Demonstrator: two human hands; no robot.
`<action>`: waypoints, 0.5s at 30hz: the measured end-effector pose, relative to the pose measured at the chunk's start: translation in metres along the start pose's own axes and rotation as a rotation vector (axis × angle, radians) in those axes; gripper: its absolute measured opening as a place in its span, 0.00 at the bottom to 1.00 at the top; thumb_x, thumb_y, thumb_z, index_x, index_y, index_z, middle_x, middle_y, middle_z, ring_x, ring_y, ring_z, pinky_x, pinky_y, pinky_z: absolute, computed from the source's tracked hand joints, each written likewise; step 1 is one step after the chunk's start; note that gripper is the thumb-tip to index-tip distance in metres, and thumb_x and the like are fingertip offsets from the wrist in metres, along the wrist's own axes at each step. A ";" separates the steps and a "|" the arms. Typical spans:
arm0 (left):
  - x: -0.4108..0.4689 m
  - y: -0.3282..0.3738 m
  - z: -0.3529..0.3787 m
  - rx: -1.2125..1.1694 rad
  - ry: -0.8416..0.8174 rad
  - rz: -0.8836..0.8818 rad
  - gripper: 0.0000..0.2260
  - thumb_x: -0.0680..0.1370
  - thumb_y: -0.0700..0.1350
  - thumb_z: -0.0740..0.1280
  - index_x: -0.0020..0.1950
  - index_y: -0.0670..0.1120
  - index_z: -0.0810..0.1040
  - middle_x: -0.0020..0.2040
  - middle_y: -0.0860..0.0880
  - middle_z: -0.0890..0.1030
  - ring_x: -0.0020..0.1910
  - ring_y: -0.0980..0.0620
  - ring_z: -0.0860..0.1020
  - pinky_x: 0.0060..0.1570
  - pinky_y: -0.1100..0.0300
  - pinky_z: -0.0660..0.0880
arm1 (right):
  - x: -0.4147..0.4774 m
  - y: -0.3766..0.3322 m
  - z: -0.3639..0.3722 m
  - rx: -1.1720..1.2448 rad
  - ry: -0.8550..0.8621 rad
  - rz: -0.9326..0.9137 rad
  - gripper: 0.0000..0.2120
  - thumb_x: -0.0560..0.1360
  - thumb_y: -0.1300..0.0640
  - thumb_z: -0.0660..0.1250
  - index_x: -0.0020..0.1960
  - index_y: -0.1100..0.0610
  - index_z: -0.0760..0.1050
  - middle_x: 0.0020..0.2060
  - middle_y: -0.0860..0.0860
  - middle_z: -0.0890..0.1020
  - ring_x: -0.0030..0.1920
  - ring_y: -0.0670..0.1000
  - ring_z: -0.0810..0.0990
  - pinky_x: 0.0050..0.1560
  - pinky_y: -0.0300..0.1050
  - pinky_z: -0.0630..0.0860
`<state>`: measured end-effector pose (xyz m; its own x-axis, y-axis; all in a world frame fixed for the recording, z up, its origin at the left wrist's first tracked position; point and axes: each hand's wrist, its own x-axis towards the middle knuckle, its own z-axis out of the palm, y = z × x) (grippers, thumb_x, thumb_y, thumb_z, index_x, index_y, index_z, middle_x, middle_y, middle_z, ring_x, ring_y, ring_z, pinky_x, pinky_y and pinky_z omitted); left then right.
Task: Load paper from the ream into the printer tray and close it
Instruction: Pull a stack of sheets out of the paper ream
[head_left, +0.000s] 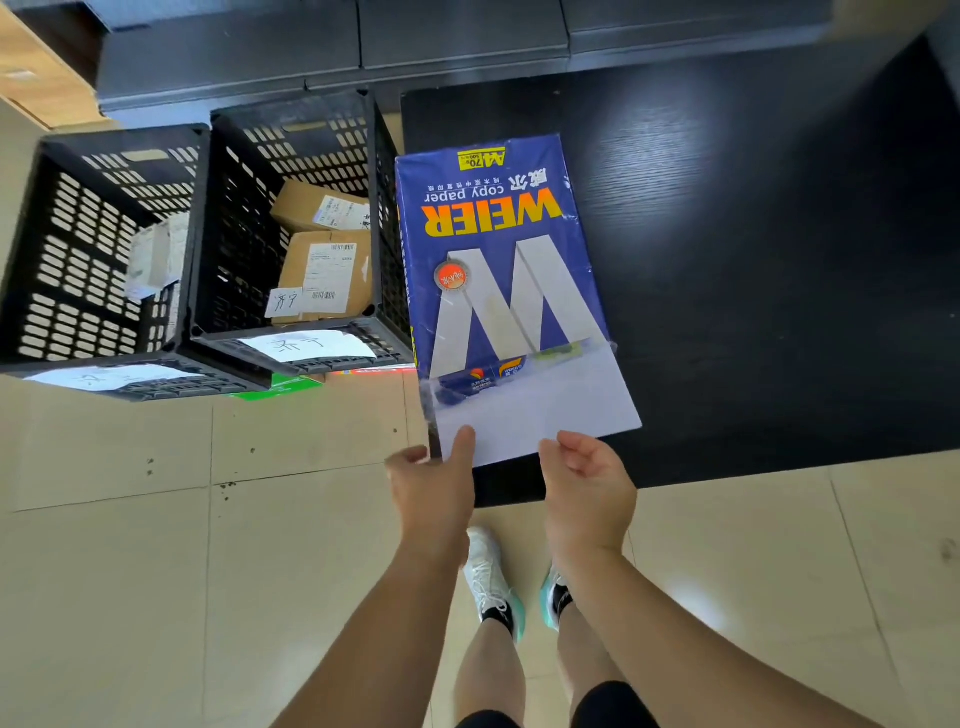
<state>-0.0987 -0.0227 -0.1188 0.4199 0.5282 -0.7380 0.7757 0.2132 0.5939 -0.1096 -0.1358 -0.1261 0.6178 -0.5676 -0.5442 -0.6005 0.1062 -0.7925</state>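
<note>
Barely begun: the ream (498, 270) lies torn open on the black table (779, 260), left hand (434, 483) thumbing its exposed sheets, right hand (587, 483) cupped empty beside them, no printer visible.

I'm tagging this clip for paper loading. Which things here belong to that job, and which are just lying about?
Job: ream of copy paper, its exposed white sheets, left hand, right hand, black table.

Lying about: two black crates, cardboard parcels, handwritten labels.
</note>
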 end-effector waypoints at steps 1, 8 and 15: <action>0.003 -0.002 0.000 -0.073 -0.065 -0.049 0.15 0.75 0.49 0.74 0.51 0.39 0.77 0.43 0.44 0.81 0.36 0.47 0.79 0.36 0.57 0.78 | -0.003 0.002 -0.003 0.008 -0.004 0.014 0.08 0.72 0.58 0.75 0.45 0.48 0.79 0.39 0.47 0.85 0.42 0.47 0.84 0.43 0.38 0.76; 0.018 0.002 -0.004 -0.189 -0.245 -0.128 0.06 0.79 0.39 0.70 0.45 0.37 0.78 0.39 0.42 0.79 0.31 0.49 0.76 0.26 0.62 0.77 | 0.000 -0.004 -0.042 -0.155 -0.028 0.042 0.23 0.72 0.50 0.73 0.62 0.48 0.66 0.41 0.48 0.86 0.39 0.52 0.86 0.46 0.50 0.79; 0.030 0.008 -0.011 -0.178 -0.422 -0.175 0.07 0.81 0.38 0.67 0.57 0.37 0.77 0.39 0.42 0.79 0.31 0.48 0.75 0.29 0.58 0.76 | 0.063 -0.044 -0.059 -0.218 -0.249 0.183 0.09 0.78 0.49 0.68 0.51 0.54 0.77 0.42 0.56 0.85 0.37 0.56 0.84 0.42 0.53 0.82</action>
<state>-0.0851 0.0038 -0.1323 0.4734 0.1008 -0.8751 0.7744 0.4259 0.4680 -0.0737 -0.2243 -0.1097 0.5787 -0.3367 -0.7428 -0.7897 -0.0038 -0.6135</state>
